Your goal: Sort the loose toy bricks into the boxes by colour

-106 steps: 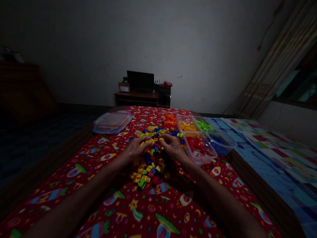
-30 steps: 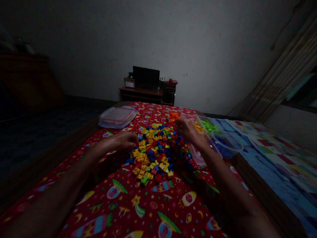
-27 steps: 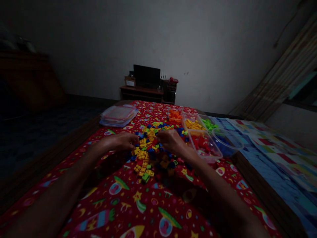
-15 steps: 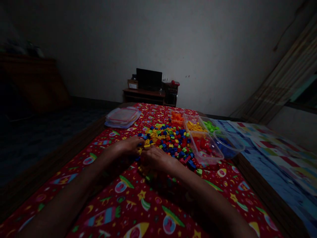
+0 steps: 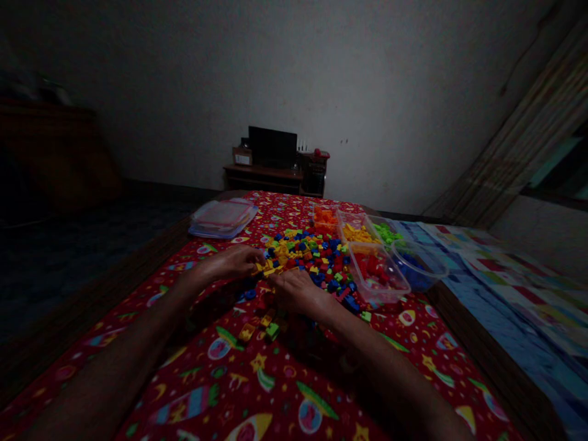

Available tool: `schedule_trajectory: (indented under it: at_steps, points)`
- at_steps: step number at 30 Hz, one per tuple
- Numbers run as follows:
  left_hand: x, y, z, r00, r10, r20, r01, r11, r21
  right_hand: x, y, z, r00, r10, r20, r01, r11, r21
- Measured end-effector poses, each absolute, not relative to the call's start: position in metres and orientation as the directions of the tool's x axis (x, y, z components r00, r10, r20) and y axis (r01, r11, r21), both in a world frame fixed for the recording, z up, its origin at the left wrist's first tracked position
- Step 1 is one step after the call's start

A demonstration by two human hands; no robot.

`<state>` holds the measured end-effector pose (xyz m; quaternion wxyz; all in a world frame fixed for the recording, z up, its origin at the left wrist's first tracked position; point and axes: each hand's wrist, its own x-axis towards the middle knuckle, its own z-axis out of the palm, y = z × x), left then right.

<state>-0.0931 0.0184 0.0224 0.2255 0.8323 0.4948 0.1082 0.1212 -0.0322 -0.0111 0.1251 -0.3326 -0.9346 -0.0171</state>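
A loose heap of small plastic toy bricks (image 5: 328, 260), in yellow, blue, red and green, lies on the red patterned cloth (image 5: 220, 380). At the heap's near left edge, my left hand (image 5: 236, 262) is closed, its fingertips pinching a yellow toy brick (image 5: 260, 268). My right hand (image 5: 297, 293) is right beside it, fingers bent and pressed together at the yellow bricks; what they grip is hidden. Just below the hands lie a green brick (image 5: 272, 331) and a few yellow ones (image 5: 247, 332). One blue brick (image 5: 249, 294) rests under my left hand.
To the right of the heap, clear tubs hold sorted bricks: orange (image 5: 325, 217), yellow (image 5: 361, 233), green (image 5: 387, 233), red (image 5: 374, 269) and blue (image 5: 413, 269). Stacked lids (image 5: 223, 217) lie at the left. A bed (image 5: 487, 269) adjoins the table's right side.
My hands have moved slightly apart and my left fingers now show at the yellow bricks. Yellow and green bricks below my right hand are more exposed. The view has shifted slightly.
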Motion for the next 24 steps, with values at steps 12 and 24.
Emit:
schedule_trajectory:
  at_steps: [12, 24]
  points:
    - [-0.055, 0.002, 0.014, 0.428, 0.903, -0.038, 0.141, -0.026, 0.990, 0.134, 0.014, 0.005, -0.395, 0.908, 0.141, 0.403, 0.309, -0.862]
    - [-0.047, 0.006, 0.006, 0.329, 0.940, -0.095, 0.126, 0.056, 0.990, 0.147, 0.004, 0.014, -0.488, 0.826, 0.282, 0.525, 0.536, -0.661]
